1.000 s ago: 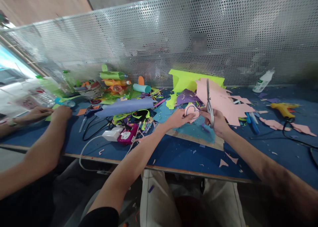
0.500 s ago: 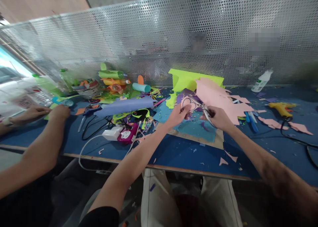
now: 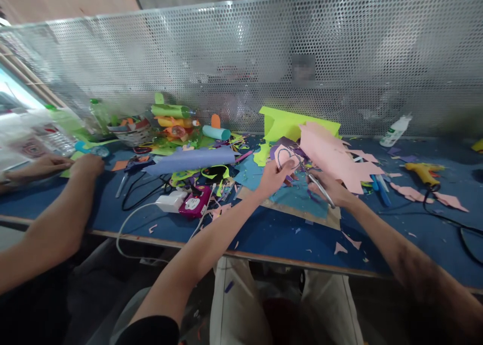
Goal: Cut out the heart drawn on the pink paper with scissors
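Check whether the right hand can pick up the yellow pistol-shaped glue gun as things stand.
Probably not cleanly: the right hand is occupied by silver metal scissors, though the way towards the glue gun looks open above flat pink paper scraps.

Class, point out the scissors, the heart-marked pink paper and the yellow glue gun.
Scissors (image 3: 320,186), head view: metal handle.
Heart-marked pink paper (image 3: 284,157), head view: inside outline.
Yellow glue gun (image 3: 421,173), head view: body.

The left forearm (image 3: 211,239) and right forearm (image 3: 392,242) are extended forward and angled inward; the left hand (image 3: 273,176) is pinched, the right hand (image 3: 329,186) curled just beside it.
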The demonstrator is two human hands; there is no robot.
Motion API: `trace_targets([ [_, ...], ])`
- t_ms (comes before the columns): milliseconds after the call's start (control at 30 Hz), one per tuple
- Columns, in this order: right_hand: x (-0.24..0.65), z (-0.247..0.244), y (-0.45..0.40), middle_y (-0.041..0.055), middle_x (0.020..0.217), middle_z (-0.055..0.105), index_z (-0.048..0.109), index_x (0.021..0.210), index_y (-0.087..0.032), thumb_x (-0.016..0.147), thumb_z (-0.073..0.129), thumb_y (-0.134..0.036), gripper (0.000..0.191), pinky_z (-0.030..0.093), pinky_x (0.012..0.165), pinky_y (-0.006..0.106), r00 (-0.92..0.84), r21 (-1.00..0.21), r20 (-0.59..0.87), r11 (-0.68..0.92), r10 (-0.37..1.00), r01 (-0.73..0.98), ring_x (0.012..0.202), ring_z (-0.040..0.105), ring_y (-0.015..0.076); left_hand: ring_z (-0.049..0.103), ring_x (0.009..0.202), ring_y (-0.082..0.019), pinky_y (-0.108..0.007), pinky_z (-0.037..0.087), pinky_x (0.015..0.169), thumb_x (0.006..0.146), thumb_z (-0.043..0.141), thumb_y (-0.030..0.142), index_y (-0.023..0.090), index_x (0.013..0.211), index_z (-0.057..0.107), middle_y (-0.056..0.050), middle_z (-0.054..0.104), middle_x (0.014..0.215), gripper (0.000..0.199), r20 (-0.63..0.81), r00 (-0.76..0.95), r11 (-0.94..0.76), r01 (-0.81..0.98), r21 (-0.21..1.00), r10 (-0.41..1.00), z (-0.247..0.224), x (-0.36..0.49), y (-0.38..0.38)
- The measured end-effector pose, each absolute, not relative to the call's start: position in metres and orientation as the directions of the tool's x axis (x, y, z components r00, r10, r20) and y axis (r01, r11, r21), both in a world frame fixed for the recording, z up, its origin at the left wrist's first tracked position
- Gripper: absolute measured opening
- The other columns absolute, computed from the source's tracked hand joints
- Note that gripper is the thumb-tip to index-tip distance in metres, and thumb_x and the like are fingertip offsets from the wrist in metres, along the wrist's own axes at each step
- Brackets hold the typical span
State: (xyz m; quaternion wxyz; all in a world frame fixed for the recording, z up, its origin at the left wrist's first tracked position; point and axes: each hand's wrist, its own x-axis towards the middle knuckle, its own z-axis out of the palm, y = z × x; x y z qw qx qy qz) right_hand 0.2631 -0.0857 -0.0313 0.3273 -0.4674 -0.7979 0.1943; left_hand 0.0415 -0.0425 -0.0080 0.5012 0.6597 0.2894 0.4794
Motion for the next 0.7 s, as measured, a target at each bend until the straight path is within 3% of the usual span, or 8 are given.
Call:
trace_targets([
  [133, 0.263, -0.034, -0.087, -0.0013, 0.073, 0.051, 0.052, 0.086, -0.023, 0.091, 0.053, -0.060, 0.038, 0.041, 0.056, 0.031, -0.354, -0.702, 0.330, 0.478, 0.875, 0.528, 0.059, 0.049, 0.0161, 0.073, 0.068, -0.019, -0.025, 0.057, 0.049, 0.084, 0.070, 0.060, 0.013, 0.095, 0.072, -0.012, 0.076, 0.090, 0.049, 0.299, 0.432, -0.273, -0.124, 0.954, 0.851, -0.012, 0.044, -0.047],
  [400, 0.240, -0.035, -0.095, 0.0017, 0.068, 0.059, 0.057, 0.085, -0.025, 0.085, 0.045, -0.078, 0.054, 0.050, 0.059, 0.037, -0.347, -0.816, 0.324, 0.446, 0.880, 0.369, 0.059, 0.057, 0.0210, 0.065, 0.057, -0.014, -0.024, 0.052, 0.045, 0.085, 0.068, 0.065, 0.015, 0.082, 0.069, -0.007, 0.071, 0.074, 0.050, 0.311, 0.326, -0.261, -0.189, 0.947, 0.893, -0.008, 0.048, -0.053],
  [700, 0.235, -0.041, -0.091, 0.0000, 0.071, 0.053, 0.053, 0.084, -0.025, 0.090, 0.039, -0.075, 0.052, 0.047, 0.056, 0.034, -0.349, -0.773, 0.354, 0.482, 0.868, 0.413, 0.055, 0.053, 0.0175, 0.058, 0.052, -0.011, -0.024, 0.051, 0.051, 0.089, 0.063, 0.064, 0.016, 0.072, 0.065, -0.002, 0.059, 0.057, 0.051, 0.408, 0.237, -0.376, -0.168, 0.911, 0.882, -0.008, 0.048, -0.055],
])
